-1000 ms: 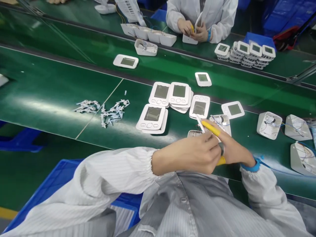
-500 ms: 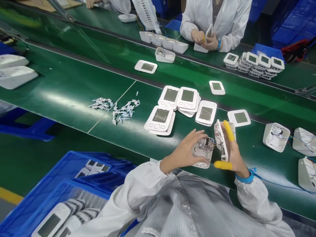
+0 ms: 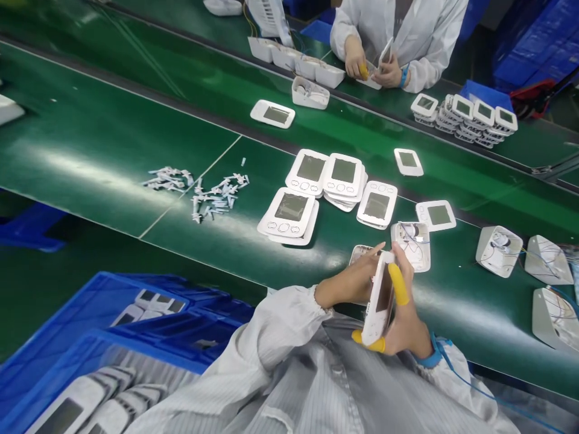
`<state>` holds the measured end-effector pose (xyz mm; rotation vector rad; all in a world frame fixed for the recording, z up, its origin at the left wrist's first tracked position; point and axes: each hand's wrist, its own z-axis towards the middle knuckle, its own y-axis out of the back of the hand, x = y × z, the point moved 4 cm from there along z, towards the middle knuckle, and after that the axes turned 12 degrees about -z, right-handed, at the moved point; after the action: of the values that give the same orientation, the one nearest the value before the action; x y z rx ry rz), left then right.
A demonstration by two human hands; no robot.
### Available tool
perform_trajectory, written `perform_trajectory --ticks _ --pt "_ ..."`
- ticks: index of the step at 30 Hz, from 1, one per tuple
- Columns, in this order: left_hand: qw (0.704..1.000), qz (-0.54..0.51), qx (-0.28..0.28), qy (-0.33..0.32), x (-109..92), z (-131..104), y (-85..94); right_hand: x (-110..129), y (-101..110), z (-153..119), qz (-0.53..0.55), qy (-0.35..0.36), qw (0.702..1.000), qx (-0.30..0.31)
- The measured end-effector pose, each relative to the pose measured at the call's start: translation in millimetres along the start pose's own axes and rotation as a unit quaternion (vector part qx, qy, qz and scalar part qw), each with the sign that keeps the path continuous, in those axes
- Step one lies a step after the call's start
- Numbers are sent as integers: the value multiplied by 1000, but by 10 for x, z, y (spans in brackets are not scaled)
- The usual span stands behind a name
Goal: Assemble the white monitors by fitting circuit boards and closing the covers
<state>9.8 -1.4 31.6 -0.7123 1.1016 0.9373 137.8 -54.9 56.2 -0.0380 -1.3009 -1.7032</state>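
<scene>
Now upright between both hands (image 3: 384, 301), white front panel (image 3: 377, 307); lettering unreadable.

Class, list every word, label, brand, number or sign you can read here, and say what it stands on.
No text can be read.
White front panels: button outlines only, screens blank.
Panel held in the right hand and left hand: no legible marks.
Blue crates: no visible label.

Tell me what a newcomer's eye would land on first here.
First, the white front panel held on edge between both hands at bottom centre, the right hand wearing yellow finger cots. Next, the stacks of white screen panels on the green belt just beyond, with a heap of small white clips to their left. Across the belt, another person's hands work on a similar part.
</scene>
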Motion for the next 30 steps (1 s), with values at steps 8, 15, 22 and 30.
perform_trajectory --ticks 8,15,22,30 --pt "998 46 48 15 47 -242 248 -236 70 -8 -32 -44 998 27" --pt "995 80 -63 -21 1 -670 383 -291 -57 -103 -55 -46 996 44" --pt "966 212 -104 102 -53 -920 252 -310 -69 -58 -47 -59 996 50" --pt "900 315 -44 298 3 -688 -20 -347 -47 -90 -49 -59 996 33"
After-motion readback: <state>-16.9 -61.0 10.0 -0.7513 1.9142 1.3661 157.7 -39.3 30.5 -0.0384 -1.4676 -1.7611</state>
